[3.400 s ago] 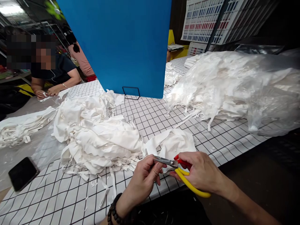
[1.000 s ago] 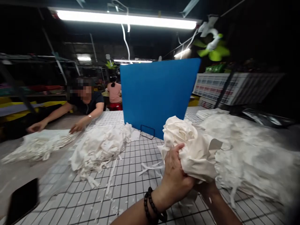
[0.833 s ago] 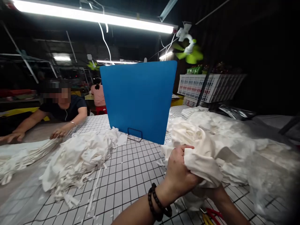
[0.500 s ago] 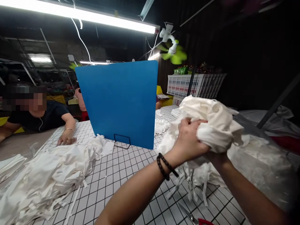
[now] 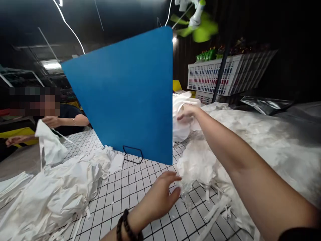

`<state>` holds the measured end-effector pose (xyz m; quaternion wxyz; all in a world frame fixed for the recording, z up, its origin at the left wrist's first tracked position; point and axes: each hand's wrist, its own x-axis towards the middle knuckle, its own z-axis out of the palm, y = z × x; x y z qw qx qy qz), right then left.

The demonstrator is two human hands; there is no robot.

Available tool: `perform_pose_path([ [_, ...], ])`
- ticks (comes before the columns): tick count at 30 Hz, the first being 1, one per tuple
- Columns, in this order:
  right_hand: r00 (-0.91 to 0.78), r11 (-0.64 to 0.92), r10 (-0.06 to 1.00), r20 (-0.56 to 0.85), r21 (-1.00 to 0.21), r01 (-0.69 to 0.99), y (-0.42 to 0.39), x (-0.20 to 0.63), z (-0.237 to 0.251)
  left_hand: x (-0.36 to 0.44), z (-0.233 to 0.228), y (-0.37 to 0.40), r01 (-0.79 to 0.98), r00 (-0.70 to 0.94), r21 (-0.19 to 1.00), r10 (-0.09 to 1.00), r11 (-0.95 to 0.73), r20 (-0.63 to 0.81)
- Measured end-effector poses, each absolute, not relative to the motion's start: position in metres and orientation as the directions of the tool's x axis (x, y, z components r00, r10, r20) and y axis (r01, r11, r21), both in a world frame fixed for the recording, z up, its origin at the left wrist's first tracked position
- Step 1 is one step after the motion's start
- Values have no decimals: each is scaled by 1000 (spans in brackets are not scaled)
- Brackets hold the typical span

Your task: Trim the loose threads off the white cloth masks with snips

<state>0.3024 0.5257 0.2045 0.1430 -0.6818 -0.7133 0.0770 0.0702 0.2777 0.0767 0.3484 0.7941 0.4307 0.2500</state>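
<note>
Across the gridded surface (image 5: 140, 187) spreads white cloth: a big heap under clear plastic (image 5: 263, 140) on the right, and a second pile of cloth and strips (image 5: 50, 197) on the left. Behind them a blue board (image 5: 130, 97) stands upright in a wire stand. Beyond the board's right edge sits a smaller cloth bundle (image 5: 180, 130); the right hand (image 5: 187, 112) reaches far out over the heap and rests on top of this bundle, fingers loosely spread, not clamped on it. Nearer, the left hand (image 5: 160, 197), a dark bead bracelet at its wrist, hovers just above the surface with fingers apart, their tips touching the heap's frayed edge. At far left, another person's hand (image 5: 50, 121) lifts a white piece (image 5: 48, 144).
</note>
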Motion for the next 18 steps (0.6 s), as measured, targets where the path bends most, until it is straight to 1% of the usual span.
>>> perform_pose_path([
  [2,-39,23,998,-54,-280,960,524,306,179,53,47,270,571,469,766,883,-296,-9],
  [4,-54,-3,976,-211,-260,966,502,314,148,50,22,271,586,436,763,900,-272,-14],
  [6,-85,-6,936,-342,-258,966,462,324,115,65,0,279,553,441,764,895,-334,72],
  [8,-119,9,907,-404,-263,965,413,333,82,93,-18,291,515,437,759,884,-398,168],
  [9,-131,19,900,-415,-263,965,388,336,66,109,-24,298,510,410,762,892,-399,193],
  [11,-152,52,918,-367,-269,962,343,339,39,141,-31,311,505,339,789,921,-351,193],
  [14,-162,110,971,-176,-270,956,303,340,11,175,-22,324,435,284,852,942,-291,177],
  [16,-126,101,989,-80,-257,961,302,343,5,185,-5,328,353,266,888,942,-293,205],
  [18,-49,36,998,-48,-252,967,320,346,8,187,17,330,272,238,911,939,-310,248],
])
